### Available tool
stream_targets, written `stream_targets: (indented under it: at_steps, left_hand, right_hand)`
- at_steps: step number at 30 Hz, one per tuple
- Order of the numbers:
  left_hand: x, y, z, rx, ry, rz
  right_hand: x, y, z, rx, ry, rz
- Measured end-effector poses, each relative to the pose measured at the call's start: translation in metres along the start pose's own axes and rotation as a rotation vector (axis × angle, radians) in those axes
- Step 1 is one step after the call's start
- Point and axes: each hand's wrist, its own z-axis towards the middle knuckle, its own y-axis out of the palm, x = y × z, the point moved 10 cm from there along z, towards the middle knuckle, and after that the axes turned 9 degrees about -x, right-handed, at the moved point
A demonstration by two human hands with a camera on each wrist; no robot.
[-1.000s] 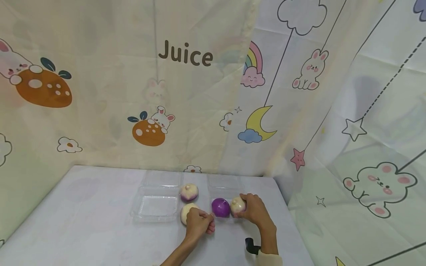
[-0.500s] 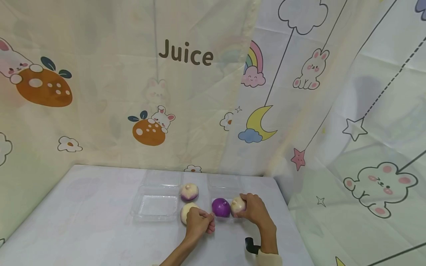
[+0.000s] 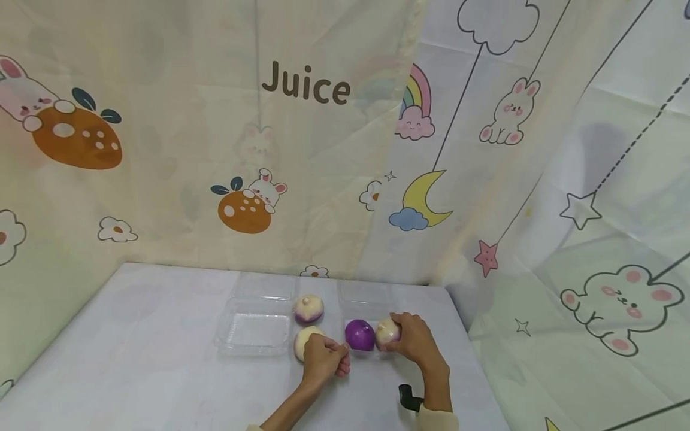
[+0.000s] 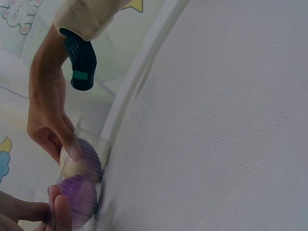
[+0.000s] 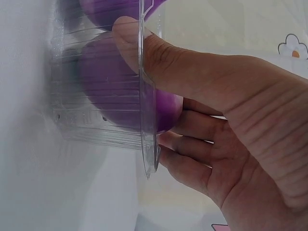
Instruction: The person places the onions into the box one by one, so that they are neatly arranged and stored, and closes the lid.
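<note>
In the head view my right hand point(image 3: 415, 341) holds a cream-and-purple bulb point(image 3: 386, 333), like an onion or turnip, inside a clear plastic box point(image 5: 149, 115). My thumb reaches over the box rim, with the fingers round the bulb. Beside it in the box sits a deep purple bulb point(image 3: 359, 335). My left hand point(image 3: 325, 361) pinches the near left part of that box's rim, as the left wrist view shows. Partly behind this hand lies a cream bulb point(image 3: 303, 342) on the table. Farther back rests another cream bulb point(image 3: 309, 307) with a purple underside.
A second clear plastic box point(image 3: 259, 329) stands left of the bulbs, its lid point(image 3: 266, 287) folded back. The right box's lid point(image 3: 366, 293) lies back too. A white cloth covers the table point(image 3: 135, 359); printed curtains point(image 3: 307, 149) hang behind and to the right.
The head view has shifted slightly, moving the scene a little to the right. Both hands keep their places on the box and the bulb.
</note>
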Motion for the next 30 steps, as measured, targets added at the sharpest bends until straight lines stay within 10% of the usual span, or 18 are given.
stream_targets:
  at_steps: [30]
  left_hand:
    - [-0.002, 0.001, 0.0, 0.01, 0.004, -0.002]
  right_hand:
    - [0.016, -0.005, -0.002, 0.042, 0.046, 0.089]
